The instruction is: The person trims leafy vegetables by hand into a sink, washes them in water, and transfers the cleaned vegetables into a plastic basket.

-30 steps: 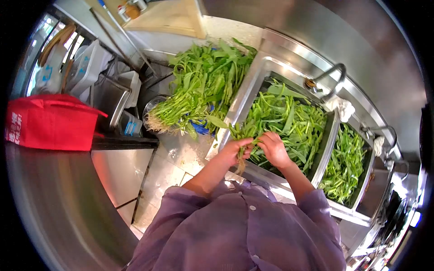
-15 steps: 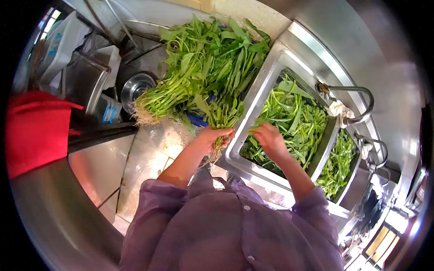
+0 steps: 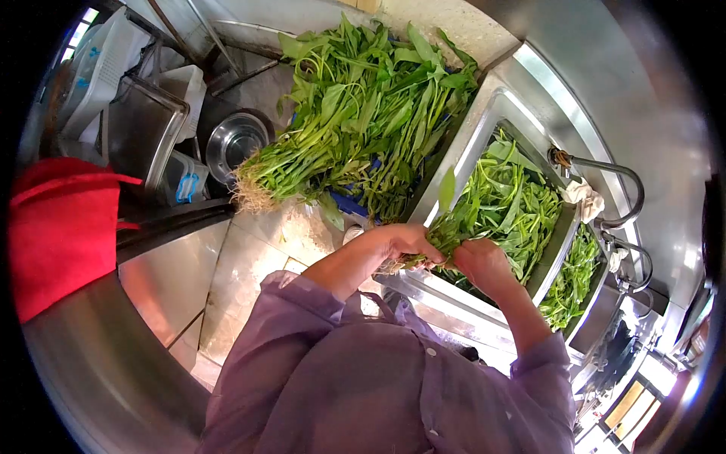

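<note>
My left hand (image 3: pixel 410 244) is closed around a small bunch of leafy greens (image 3: pixel 448 228) at the near left edge of the sink. Pale roots stick out below its fist, while the leaves point toward the basin. Close beside it, my right hand (image 3: pixel 484 263) is closed on the same bunch, its fingertips partly hidden. Loose greens (image 3: pixel 508 200) fill the metal sink (image 3: pixel 432 289). To the left of the sink, a large heap of long-stemmed greens (image 3: pixel 378 113) lies with its roots toward me, over something blue.
A second basin holds more greens (image 3: pixel 569 284). Curved faucets (image 3: pixel 641 189) rise along the right, one with a white cloth (image 3: pixel 584 200) around it. At left are a metal bowl (image 3: pixel 236 142), white baskets (image 3: pixel 102 68) and a red cloth-like item (image 3: pixel 64 234).
My left hand has moved right with the bunch, from beside the heap to the sink's edge. My right hand has come back from over the basin and now meets it at the bunch.
</note>
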Demonstrator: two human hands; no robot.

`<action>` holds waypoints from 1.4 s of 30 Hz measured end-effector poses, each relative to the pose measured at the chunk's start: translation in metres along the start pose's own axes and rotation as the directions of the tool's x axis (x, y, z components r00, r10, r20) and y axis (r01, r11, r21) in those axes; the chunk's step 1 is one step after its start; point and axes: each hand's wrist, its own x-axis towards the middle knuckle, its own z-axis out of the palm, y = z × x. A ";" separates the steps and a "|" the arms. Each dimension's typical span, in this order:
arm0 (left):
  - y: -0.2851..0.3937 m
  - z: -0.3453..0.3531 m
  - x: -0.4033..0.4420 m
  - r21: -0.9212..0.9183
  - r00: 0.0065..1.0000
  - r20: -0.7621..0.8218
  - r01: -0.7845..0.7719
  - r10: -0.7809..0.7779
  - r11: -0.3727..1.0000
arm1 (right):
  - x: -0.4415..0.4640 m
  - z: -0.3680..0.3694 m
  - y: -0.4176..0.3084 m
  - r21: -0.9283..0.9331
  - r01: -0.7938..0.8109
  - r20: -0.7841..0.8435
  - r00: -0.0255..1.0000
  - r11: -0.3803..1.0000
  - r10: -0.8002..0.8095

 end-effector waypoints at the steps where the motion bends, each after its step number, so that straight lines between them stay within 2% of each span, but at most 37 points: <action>1: -0.001 0.000 -0.002 -0.040 0.998 0.047 -0.033 0.034 0.999 | -0.001 0.004 0.002 0.020 0.009 -0.008 1.000 1.000 -0.009; 2: -0.002 0.001 -0.003 -0.043 0.998 0.051 -0.030 0.032 0.999 | -0.002 0.007 0.002 0.040 0.018 -0.018 1.000 0.999 -0.017; 3: -0.001 0.004 -0.006 -0.139 0.983 0.098 -0.141 0.155 0.980 | -0.003 0.008 -0.002 0.043 0.013 -0.015 1.000 0.999 -0.013; 4: 0.001 0.007 -0.009 -0.238 0.951 0.132 -0.244 0.280 0.940 | -0.002 0.008 -0.006 0.507 -0.274 0.039 0.954 0.817 0.296; 5: 0.004 0.012 -0.011 -0.246 0.944 0.059 -0.300 0.323 0.922 | -0.002 0.009 -0.009 0.815 -0.450 0.225 0.826 0.365 0.517; 6: 0.002 0.012 -0.011 -0.247 0.945 0.060 -0.299 0.322 0.922 | -0.002 0.018 -0.002 0.815 -0.451 0.226 0.825 0.363 0.518; 7: -0.001 0.011 -0.012 -0.229 0.925 0.017 -0.365 0.379 0.902 | -0.003 0.037 0.013 0.988 -0.150 0.141 0.818 -0.029 0.557; 8: -0.006 0.011 -0.013 -0.209 0.901 -0.027 -0.428 0.433 0.879 | -0.005 0.055 0.030 0.893 0.214 0.088 0.778 -0.395 0.621; 9: -0.015 0.006 -0.016 -0.280 0.933 -0.099 -0.360 0.346 0.890 | -0.016 0.070 0.055 0.898 0.237 0.097 0.716 -0.371 0.691; 10: -0.029 -0.007 -0.019 -0.233 0.930 -0.307 -0.278 0.201 0.932 | -0.028 0.078 0.080 0.902 0.259 0.103 0.646 -0.345 0.756; 11: -0.040 -0.019 -0.026 -0.204 0.862 -0.503 -0.183 0.058 0.962 | -0.033 0.074 0.093 0.994 -0.108 0.055 0.502 0.000 0.863; 12: -0.030 -0.026 -0.046 -0.300 0.846 -0.511 -0.338 0.149 0.892 | -0.036 0.070 0.100 0.820 -0.504 -0.071 0.381 0.272 0.922; 14: -0.035 -0.055 -0.068 -0.216 0.585 -0.808 -0.190 -0.066 0.958 | -0.041 0.069 0.104 0.690 -0.558 -0.339 0.313 0.460 0.887; 15: -0.069 -0.088 -0.059 -0.177 0.514 -0.856 -0.395 0.057 0.902 | -0.042 0.063 0.099 0.765 -0.509 -0.273 0.300 0.395 0.914; 16: -0.079 -0.105 -0.055 -0.053 0.424 -0.898 -0.367 0.117 0.929 | -0.044 0.066 0.094 0.766 -0.512 -0.267 0.297 0.389 0.917; 18: -0.071 -0.100 -0.034 -0.006 0.217 -0.976 -0.193 0.036 0.981 | -0.047 0.071 0.082 0.738 -0.492 -0.304 0.367 0.461 0.879; 19: -0.072 -0.102 -0.020 0.061 0.218 -0.974 -0.003 0.060 0.998 | -0.046 0.072 0.074 0.741 -0.526 -0.239 0.376 0.418 0.895; 20: -0.078 -0.108 -0.005 0.128 0.223 -0.971 0.184 0.086 0.975 | -0.051 0.078 0.069 0.670 -0.569 -0.262 0.418 0.476 0.870; 21: -0.093 -0.122 0.010 0.203 0.278 -0.952 0.246 0.132 0.948 | -0.049 0.076 0.060 0.660 -0.597 -0.227 0.420 0.456 0.879; 22: -0.100 -0.129 0.018 0.209 0.283 -0.949 0.244 0.136 0.947 | -0.048 0.074 0.052 0.650 -0.623 -0.192 0.419 0.435 0.887; 24: -0.105 -0.136 0.027 0.201 0.258 -0.957 0.265 0.131 0.943 | -0.057 0.076 0.048 0.657 -0.581 -0.236 0.447 0.480 0.863; 25: -0.077 -0.110 0.013 0.230 0.200 -0.965 0.335 0.169 0.914 | -0.063 0.075 0.048 0.658 -0.574 -0.250 0.445 0.489 0.860; 26: -0.072 -0.104 0.005 0.242 0.197 -0.963 0.339 0.183 0.909 | -0.068 0.075 0.049 0.662 -0.563 -0.266 0.442 0.496 0.857; 27: -0.068 -0.101 -0.006 0.093 0.238 -0.970 0.163 0.053 0.982 | -0.073 0.075 0.050 0.672 -0.553 -0.274 0.432 0.492 0.859; 28: -0.066 -0.099 -0.017 -0.072 0.301 -0.951 -0.012 -0.065 0.997 | -0.078 0.076 0.052 0.693 -0.548 -0.251 0.426 0.469 0.869; 29: -0.063 -0.098 -0.029 -0.049 0.296 -0.954 -0.010 -0.044 0.999 | -0.081 0.075 0.053 0.712 -0.541 -0.232 0.420 0.447 0.877; 31: -0.056 -0.093 -0.055 -0.398 0.533 -0.801 -0.136 -0.272 0.907 | -0.081 0.075 0.055 0.735 -0.504 -0.253 0.417 0.454 0.873; 32: -0.053 -0.086 -0.066 -0.373 0.525 -0.813 -0.137 -0.252 0.918 | -0.081 0.074 0.055 0.747 -0.482 -0.259 0.424 0.458 0.868; 34: -0.042 -0.062 -0.090 -0.311 0.612 -0.790 -0.329 -0.049 0.891 | -0.077 0.065 0.048 0.760 -0.440 -0.278 0.447 0.479 0.850; 35: -0.036 -0.046 -0.102 -0.282 0.606 -0.795 -0.327 -0.029 0.902 | -0.075 0.063 0.046 0.775 -0.420 -0.274 0.451 0.473 0.850; 37: -0.018 -0.007 -0.125 -0.202 0.486 -0.873 -0.430 0.037 0.880 | -0.068 0.044 0.035 0.780 -0.391 -0.302 0.449 0.489 0.841; 38: -0.011 0.011 -0.135 -0.171 0.478 -0.876 -0.432 0.064 0.885 | -0.065 0.046 0.036 0.769 -0.319 -0.380 0.470 0.554 0.797; 40: 0.000 0.044 -0.153 0.019 0.430 -0.881 -0.384 0.197 0.923 | -0.059 0.027 0.031 0.624 -0.227 -0.573 0.518 0.748 0.635; 41: 0.005 0.057 -0.159 0.046 0.421 -0.880 -0.384 0.219 0.922 | -0.054 0.016 0.029 0.588 -0.177 -0.628 0.515 0.789 0.583; 42: 0.010 0.069 -0.164 0.089 0.436 -0.866 -0.348 0.245 0.933 | -0.052 0.001 0.024 0.525 -0.192 -0.667 0.511 0.829 0.541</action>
